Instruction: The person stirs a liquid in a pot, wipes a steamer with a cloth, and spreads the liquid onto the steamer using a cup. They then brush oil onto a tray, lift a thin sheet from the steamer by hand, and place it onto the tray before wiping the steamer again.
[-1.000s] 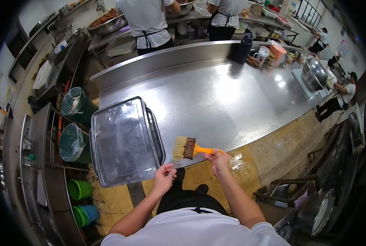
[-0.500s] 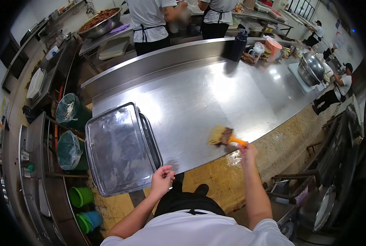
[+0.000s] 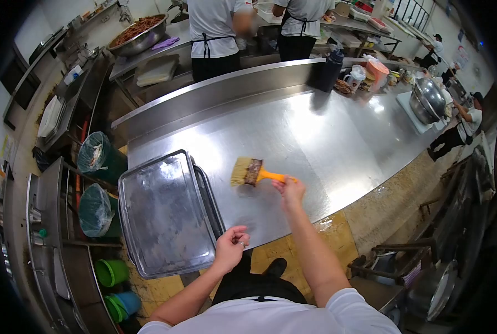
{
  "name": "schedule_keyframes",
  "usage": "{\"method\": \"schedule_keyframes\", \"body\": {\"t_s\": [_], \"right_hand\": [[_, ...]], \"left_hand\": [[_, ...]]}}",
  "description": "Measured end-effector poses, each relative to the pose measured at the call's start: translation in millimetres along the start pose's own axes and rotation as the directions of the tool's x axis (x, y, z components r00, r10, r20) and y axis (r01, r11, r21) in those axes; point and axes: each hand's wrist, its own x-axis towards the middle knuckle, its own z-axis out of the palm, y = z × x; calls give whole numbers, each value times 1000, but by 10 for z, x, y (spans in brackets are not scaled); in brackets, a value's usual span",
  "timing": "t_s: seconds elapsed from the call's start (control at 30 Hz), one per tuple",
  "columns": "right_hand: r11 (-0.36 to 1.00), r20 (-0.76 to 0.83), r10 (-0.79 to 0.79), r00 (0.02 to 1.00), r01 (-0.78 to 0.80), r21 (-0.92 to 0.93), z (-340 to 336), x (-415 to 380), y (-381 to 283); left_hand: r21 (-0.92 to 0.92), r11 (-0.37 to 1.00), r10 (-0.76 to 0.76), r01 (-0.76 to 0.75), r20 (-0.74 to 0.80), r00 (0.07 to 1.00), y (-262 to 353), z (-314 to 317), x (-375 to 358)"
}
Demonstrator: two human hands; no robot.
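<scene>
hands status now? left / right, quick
Left hand: loosely curled at the corner of the metal tray, holding nothing visible.
Right hand: closed on the orange handle of the brush.

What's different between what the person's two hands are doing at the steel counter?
The right hand is stretched out over the steel counter, gripping the orange handle of a wide brush; the left hand holds nothing. The right hand is far from the body, the left is close in, loosely curled by the corner of the metal tray. Both are bare.
</scene>
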Motion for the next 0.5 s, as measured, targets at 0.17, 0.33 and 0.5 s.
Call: {"method": "schedule_keyframes", "body": {"t_s": [0.17, 0.33, 0.5], "right_hand": [[996, -18, 29, 999, -30, -87, 398, 50, 382], [990, -221, -113, 969, 91, -108, -128, 944, -47], [952, -363, -303, 881, 298, -71, -601, 1118, -1025]], "left_hand": [[27, 1000, -1, 2, -9, 1000, 93, -66, 55], [22, 1000, 17, -17, -16, 1000, 26, -153, 113], [36, 998, 42, -43, 26, 999, 82, -156, 219]]}}
